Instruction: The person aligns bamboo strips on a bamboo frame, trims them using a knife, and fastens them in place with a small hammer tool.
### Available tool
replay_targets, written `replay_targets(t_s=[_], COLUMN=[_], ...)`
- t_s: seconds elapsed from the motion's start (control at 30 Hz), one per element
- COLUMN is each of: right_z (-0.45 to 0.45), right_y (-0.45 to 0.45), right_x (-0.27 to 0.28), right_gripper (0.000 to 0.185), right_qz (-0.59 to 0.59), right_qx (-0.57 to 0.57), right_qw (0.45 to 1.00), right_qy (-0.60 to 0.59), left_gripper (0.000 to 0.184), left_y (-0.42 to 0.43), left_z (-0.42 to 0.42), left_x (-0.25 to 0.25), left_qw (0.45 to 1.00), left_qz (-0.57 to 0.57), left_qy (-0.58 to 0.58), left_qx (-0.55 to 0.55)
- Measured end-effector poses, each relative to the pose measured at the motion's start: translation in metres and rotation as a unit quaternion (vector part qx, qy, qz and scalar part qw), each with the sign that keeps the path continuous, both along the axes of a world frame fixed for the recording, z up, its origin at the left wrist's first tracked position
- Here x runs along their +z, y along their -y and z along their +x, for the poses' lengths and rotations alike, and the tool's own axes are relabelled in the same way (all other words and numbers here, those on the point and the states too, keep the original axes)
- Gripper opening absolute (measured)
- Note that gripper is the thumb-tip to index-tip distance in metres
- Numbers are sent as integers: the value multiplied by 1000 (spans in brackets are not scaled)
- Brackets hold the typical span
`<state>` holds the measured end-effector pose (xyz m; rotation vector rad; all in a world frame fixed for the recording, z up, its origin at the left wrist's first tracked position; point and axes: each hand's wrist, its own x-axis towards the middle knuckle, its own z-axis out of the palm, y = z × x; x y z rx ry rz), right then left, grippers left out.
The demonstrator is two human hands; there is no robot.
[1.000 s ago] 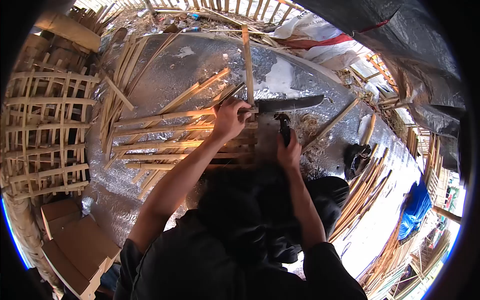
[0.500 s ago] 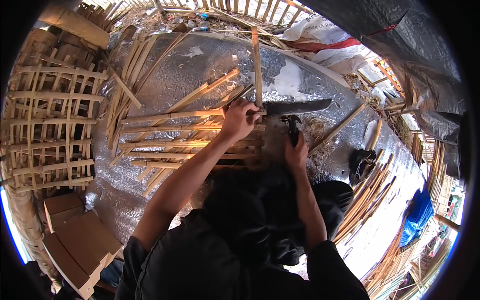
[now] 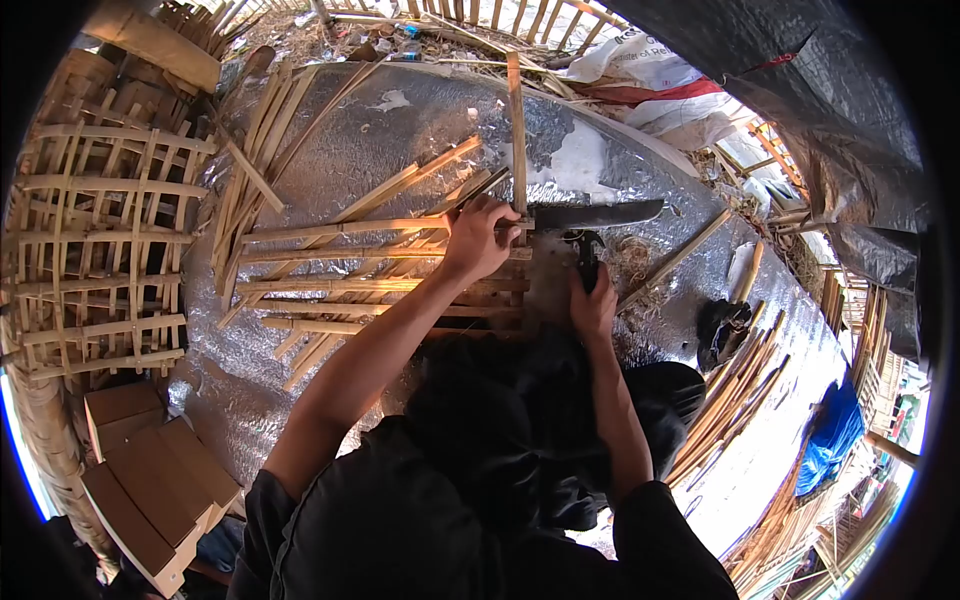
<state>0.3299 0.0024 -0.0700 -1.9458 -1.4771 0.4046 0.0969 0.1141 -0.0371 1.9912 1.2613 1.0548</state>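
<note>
Right hand (image 3: 593,305) clenches a black hammer (image 3: 588,258); left hand (image 3: 480,240) curls over bamboo slats (image 3: 340,288), its exact hold unclear. 1 long knife (image 3: 600,215) crowds the space just beyond the hammer's head; cardboard (image 3: 165,490) sits lower left.

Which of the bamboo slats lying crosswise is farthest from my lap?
The topmost crosswise slat, whose right end reaches your left hand; the others lie nearer you.

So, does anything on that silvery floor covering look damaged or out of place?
Yes: the crinkled silver sheet has a ragged white patch just beyond the long dark blade, as if its shiny surface had worn away. A crumpled black object on the right looks odd too; I cannot tell what it is.
</note>
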Motion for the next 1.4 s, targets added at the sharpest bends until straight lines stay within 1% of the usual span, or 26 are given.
replay_targets(t_s=[0.1, 0.2, 0.3, 0.33, 0.4, 0.5, 0.57, 0.6, 0.63, 0.67, 0.7, 0.8, 0.83, 0.9, 0.93, 0.97, 1.0, 1.03, 1.1, 1.13, 1.17, 1.23, 1.27, 1.33, 1.37, 1.4], right_z=[-2, -9, -14, -17, -28, -44, -63, -74, -82, -90, -98, -119, -127, -144, -153, -161, -165, -168, -171, -160, -151, -132, -123, -108, -102, -98], right_y=[-2, -4, 4, 11, 14, 24, 31, 41, 49, 56, 62, 53, 49, 38, 34, 29, 24, 19, 11, 10, 13, 25, 33, 54, 66, 79], right_x=[5, 28, 29, 34, 67, 102, 135, 144, 141, 136, 134, 151, 161, 186, 200, 214, 221, 221, 217, 209, 198, 176, 169, 158, 148, 137], right_gripper=[51, 52, 50, 49, 46, 49, 42, 38, 34, 30, 25, 21, 21, 21, 21, 21, 22, 24, 28, 38, 42, 51, 55, 63, 68, 73], right_qz=[-3, -102, -13, -34, -67, 9, 26, 31, -10, -50, -91, -143, -91, 15, -5, -23, -41, 10, 105, 63, 42, -8, -35, -84, -130, -175], right_qx=[1, -16, 62, 68, 80, 118, 192, 228, 300, 369, 434, 454, 434, 385, 386, 385, 383, 374, 360, 367, 358, 336, 348, 367, 377, 387], right_qw=[1000, 993, 998, 997, 993, 971, 978, 973, 954, 928, 896, 879, 893, 908, 897, 884, 870, 878, 885, 900, 908, 922, 921, 917, 908, 896], right_qy=[-10, -53, 16, 31, 61, 207, 77, 8, 0, -7, -15, -36, -80, -167, -216, -263, -309, -297, -276, -227, -215, -193, -172, -129, -130, -132], left_gripper=[16, 15, 20, 21, 22, 28, 33, 33, 33, 34, 34, 36, 36, 35, 33, 32, 29, 26, 22, 21, 22, 23, 24, 27, 30, 33], left_y=[2, 4, -3, -1, -2, 17, 52, 85, 115, 134, 151, 180, 185, 184, 187, 188, 182, 177, 174, 179, 182, 196, 212, 245, 245, 245], left_z=[0, 0, -6, -9, -13, -34, -61, -75, -87, -95, -103, -139, -146, -149, -160, -176, -184, -193, -234, -254, -261, -287, -317, -379, -372, -355], left_x=[8, 12, 2, -2, 18, 59, 69, 76, 84, 109, 133, 117, 123, 166, 163, 162, 180, 199, 197, 191, 193, 190, 170, 118, 120, 125], left_qw=[1000, 998, 994, 994, 996, 984, 994, 993, 988, 958, 906, 925, 931, 893, 864, 812, 779, 739, 764, 787, 776, 783, 817, 853, 859, 845], left_qz=[-6, -12, -58, -48, 9, 138, 36, -36, -100, -244, -384, -223, -304, -450, -469, -475, -470, -462, -436, -402, -386, -385, -408, -439, -459, -470], left_qy=[-12, -58, -93, -98, -86, -112, -88, -97, -107, -134, -160, -246, -162, 13, 166, 313, 383, 452, 434, 421, 413, 383, 277, 53, -81, -214], left_qx=[12, 29, -12, -18, -19, 10, -49, -48, -48, -65, -81, -184, -120, 14, 74, 129, 161, 192, 194, 207, 279, 303, 300, 277, 211, 141])
